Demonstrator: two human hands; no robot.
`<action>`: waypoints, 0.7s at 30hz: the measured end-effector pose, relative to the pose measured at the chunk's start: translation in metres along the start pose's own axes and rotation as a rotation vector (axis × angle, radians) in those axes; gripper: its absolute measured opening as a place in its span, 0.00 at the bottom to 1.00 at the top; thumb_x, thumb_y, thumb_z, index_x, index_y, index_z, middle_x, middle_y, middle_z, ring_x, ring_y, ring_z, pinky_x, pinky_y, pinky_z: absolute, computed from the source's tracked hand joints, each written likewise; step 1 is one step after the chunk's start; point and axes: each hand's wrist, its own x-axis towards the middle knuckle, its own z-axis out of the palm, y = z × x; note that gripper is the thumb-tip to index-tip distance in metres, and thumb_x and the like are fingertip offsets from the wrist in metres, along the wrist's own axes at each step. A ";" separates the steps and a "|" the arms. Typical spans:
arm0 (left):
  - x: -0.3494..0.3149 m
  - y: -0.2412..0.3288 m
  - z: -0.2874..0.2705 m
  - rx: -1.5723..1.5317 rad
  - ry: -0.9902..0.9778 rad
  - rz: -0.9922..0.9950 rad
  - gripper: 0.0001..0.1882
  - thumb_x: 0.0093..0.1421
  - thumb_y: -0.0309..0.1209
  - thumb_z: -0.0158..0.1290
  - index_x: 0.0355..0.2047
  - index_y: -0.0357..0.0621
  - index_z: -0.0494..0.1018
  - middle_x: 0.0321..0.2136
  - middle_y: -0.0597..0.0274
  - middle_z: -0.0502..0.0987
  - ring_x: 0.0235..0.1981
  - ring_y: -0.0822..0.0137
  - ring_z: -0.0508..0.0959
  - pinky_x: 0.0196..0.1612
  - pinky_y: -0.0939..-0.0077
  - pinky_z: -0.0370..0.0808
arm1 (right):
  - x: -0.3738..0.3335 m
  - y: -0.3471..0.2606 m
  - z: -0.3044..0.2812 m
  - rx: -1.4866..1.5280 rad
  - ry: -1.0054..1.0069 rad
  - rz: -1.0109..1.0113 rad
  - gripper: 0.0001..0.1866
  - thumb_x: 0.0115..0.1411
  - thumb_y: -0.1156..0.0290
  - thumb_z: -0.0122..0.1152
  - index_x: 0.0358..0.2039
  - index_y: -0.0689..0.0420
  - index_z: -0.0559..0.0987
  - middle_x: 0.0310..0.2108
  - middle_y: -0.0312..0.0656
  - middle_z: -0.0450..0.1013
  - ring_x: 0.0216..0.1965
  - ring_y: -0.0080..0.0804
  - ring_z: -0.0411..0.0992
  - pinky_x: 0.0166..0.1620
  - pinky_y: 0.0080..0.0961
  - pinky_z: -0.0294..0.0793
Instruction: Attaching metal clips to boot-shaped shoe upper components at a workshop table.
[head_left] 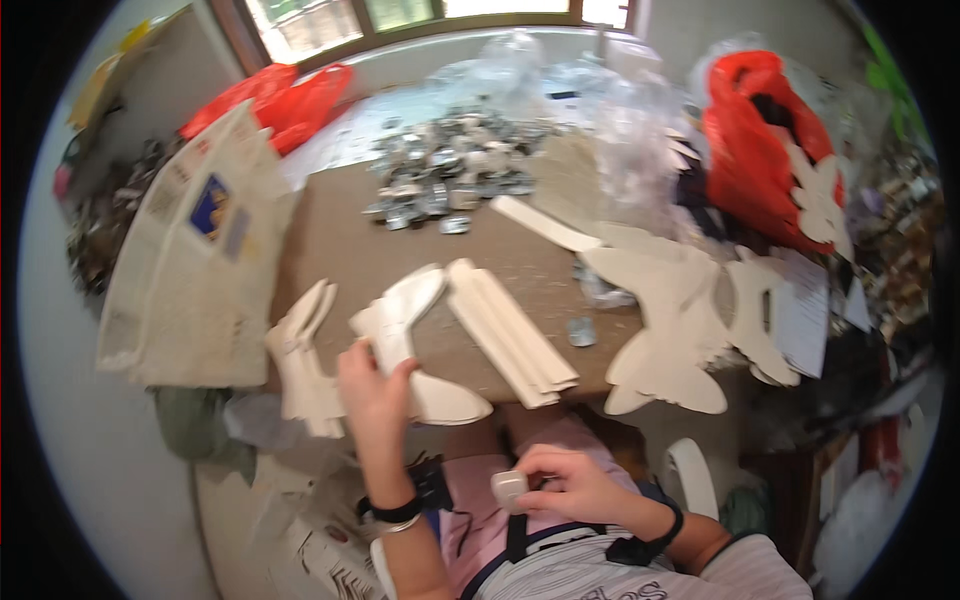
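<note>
Left hand (376,400) touching a curvy cream piece (397,338)
It's on the desk (325,225); can't tell if it's pinched. The right hand (562,484) grips a small pale thing (507,490). A light touch should stop bends.

Right hand (565,488) partly covers a small pale item (508,490); its kind is not determinable. Left hand (375,385) hides one edge of a cutout (397,340); grip or mere touch is unclear. Silver pieces (455,165) are blurred, single outlines indistinct. Dark contents (772,110) of the right-hand red bag (740,145) are unidentifiable. Upper edge cuts the window (400,12); lower edge cuts the shirt (640,570)
</note>
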 end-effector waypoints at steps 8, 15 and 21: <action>-0.008 0.006 0.012 -0.046 0.028 0.008 0.33 0.42 0.36 0.68 0.47 0.33 0.68 0.40 0.45 0.67 0.43 0.45 0.69 0.47 0.57 0.67 | -0.008 0.000 -0.002 0.093 0.083 0.103 0.12 0.51 0.84 0.64 0.37 0.67 0.77 0.38 0.38 0.67 0.38 0.22 0.72 0.40 0.17 0.79; -0.009 0.004 0.007 0.011 0.082 0.000 0.32 0.44 0.37 0.67 0.47 0.35 0.70 0.41 0.46 0.69 0.43 0.46 0.70 0.47 0.59 0.68 | -0.005 -0.001 0.004 0.126 0.081 0.124 0.11 0.50 0.87 0.63 0.36 0.69 0.76 0.38 0.38 0.67 0.39 0.25 0.73 0.38 0.19 0.81; -0.018 0.015 0.009 0.126 0.091 -0.058 0.26 0.47 0.36 0.64 0.44 0.35 0.71 0.39 0.48 0.70 0.42 0.49 0.72 0.45 0.61 0.70 | 0.002 0.007 0.014 0.119 0.028 0.180 0.11 0.51 0.87 0.63 0.37 0.69 0.76 0.38 0.39 0.66 0.38 0.26 0.73 0.38 0.21 0.81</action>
